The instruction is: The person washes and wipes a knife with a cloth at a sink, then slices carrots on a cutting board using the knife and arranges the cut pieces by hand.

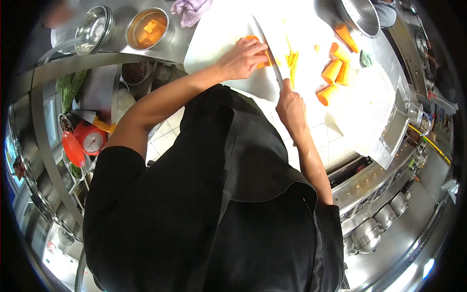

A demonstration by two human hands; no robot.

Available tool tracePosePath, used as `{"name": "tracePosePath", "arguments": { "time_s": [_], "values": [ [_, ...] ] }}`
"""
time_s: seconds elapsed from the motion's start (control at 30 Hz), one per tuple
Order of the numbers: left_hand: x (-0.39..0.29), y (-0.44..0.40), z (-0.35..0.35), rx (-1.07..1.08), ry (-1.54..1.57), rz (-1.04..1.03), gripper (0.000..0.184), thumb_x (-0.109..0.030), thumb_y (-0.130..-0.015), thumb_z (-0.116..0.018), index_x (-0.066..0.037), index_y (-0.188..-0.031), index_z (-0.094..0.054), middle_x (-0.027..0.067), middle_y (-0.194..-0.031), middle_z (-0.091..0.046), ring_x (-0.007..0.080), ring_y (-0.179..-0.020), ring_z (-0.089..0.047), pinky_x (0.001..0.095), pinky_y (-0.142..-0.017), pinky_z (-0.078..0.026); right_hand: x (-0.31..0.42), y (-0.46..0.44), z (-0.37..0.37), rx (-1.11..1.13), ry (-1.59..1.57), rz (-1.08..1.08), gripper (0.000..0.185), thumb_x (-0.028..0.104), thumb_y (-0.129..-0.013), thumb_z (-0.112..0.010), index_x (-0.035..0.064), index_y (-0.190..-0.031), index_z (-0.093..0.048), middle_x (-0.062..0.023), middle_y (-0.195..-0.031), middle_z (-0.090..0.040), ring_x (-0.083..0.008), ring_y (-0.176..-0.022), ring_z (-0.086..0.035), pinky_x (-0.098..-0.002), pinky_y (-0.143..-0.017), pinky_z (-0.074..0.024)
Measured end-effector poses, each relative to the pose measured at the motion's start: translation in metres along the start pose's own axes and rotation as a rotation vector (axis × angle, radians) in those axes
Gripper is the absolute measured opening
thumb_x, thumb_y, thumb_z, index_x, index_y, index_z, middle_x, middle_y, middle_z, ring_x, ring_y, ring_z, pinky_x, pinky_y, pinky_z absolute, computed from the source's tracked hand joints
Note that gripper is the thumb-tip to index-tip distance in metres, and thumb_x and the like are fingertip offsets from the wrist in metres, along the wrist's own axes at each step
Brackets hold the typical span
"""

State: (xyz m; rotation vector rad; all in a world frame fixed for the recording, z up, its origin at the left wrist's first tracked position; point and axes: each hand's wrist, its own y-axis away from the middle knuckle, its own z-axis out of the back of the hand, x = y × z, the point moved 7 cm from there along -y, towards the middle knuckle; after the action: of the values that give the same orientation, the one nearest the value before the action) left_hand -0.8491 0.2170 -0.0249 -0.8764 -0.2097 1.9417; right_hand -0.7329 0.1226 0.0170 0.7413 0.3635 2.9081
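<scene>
On a white cutting board (pixel 209 41), my left hand (pixel 243 59) presses a piece of carrot (pixel 267 59) with its fingers bent over it. Close beside that piece is the blade of a long knife (pixel 268 46), whose tip points away from me. The knife's handle is wrapped in my right hand (pixel 292 108). Thin yellow-orange strips (pixel 292 61) lie to the right of the blade. Farther right are several peeled carrot chunks (pixel 332 71), one of them long (pixel 346 37). Glare washes out much of the board.
A metal bowl (pixel 147 29) at the back left holds orange pieces in liquid, with stacked bowls (pixel 95 30) left of it. A purple cloth (pixel 190 10) lies behind the board. A colander (pixel 360 17) stands at the back right, and a white perforated tray (pixel 377 97) on the right.
</scene>
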Motion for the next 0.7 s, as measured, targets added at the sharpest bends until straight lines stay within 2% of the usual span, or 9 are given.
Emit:
{"name": "tracePosePath", "arguments": {
  "time_s": [0.1, 0.23, 0.3, 0.37, 0.43, 0.7],
  "values": [
    [0.0, 0.0, 0.001, -0.001, 0.032, -0.017, 0.024, -0.004, -0.07, -0.061, -0.01, -0.093, -0.061, 0.0046, -0.108, -0.053, 0.0232, -0.105, -0.05, 0.042, -0.086, -0.038, -0.001, 0.003, -0.006, 0.005, 0.07, 0.016, 0.01, 0.002, -0.086, -0.041, 0.0001, -0.096, -0.039, -0.029, -0.064, -0.057, -0.0475, -0.065, -0.058, -0.0556, -0.058, -0.045],
    [0.001, 0.0, 0.003, -0.061, 0.039, -0.015, 0.023, -0.003, -0.069, -0.061, -0.008, -0.092, -0.06, 0.0047, -0.105, -0.053, 0.0229, -0.103, -0.05, 0.0407, -0.086, -0.038, 0.002, -0.015, -0.009, -0.016, -0.041, 0.018, 0.011, 0.003, -0.086, -0.043, 0.0009, -0.096, -0.039, -0.0293, -0.063, -0.057, -0.0478, -0.063, -0.058, -0.0561, -0.058, -0.0442],
    [0.001, -0.001, 0.004, -0.059, 0.049, -0.018, 0.021, -0.004, -0.07, -0.061, -0.008, -0.091, -0.059, 0.0047, -0.104, -0.053, 0.0229, -0.102, -0.05, 0.0404, -0.085, -0.038, 0.006, -0.008, 0.0, 0.073, 0.018, -0.056, 0.011, 0.002, -0.086, -0.043, 0.0002, -0.095, -0.038, -0.0291, -0.063, -0.057, -0.0475, -0.063, -0.058, -0.0559, -0.058, -0.0441],
    [0.001, -0.001, 0.005, -0.06, 0.06, -0.007, 0.02, -0.004, -0.071, -0.061, -0.008, -0.09, -0.059, 0.0047, -0.103, -0.053, 0.0229, -0.102, -0.05, 0.0401, -0.085, -0.038, 0.007, -0.001, -0.001, 0.065, 0.051, -0.031, 0.011, 0.002, -0.085, -0.043, -0.0003, -0.095, -0.038, -0.0288, -0.062, -0.057, -0.0474, -0.063, -0.058, -0.0555, -0.057, -0.0442],
    [0.0, -0.001, 0.007, -0.085, 0.126, -0.005, 0.017, 0.0, -0.073, -0.058, -0.005, -0.089, -0.059, 0.0085, -0.094, -0.053, 0.03, -0.094, -0.051, 0.0406, -0.085, -0.039, 0.001, -0.007, -0.014, 0.047, 0.056, -0.028, 0.011, 0.001, -0.085, -0.042, -0.0007, -0.095, -0.038, -0.029, -0.062, -0.057, -0.048, -0.062, -0.058, -0.055, -0.056, -0.0445],
    [0.0, 0.0, 0.005, -0.032, 0.12, 0.008, 0.013, -0.001, -0.075, -0.058, -0.004, -0.087, -0.057, 0.0084, -0.094, -0.054, 0.0298, -0.094, -0.051, 0.0388, -0.084, -0.039, 0.002, 0.001, -0.007, 0.067, 0.024, -0.054, 0.015, 0.003, -0.086, -0.045, 0.0006, -0.098, -0.037, -0.0297, -0.064, -0.057, -0.0485, -0.063, -0.058, -0.0564, -0.058, -0.0441]
  ]
}}
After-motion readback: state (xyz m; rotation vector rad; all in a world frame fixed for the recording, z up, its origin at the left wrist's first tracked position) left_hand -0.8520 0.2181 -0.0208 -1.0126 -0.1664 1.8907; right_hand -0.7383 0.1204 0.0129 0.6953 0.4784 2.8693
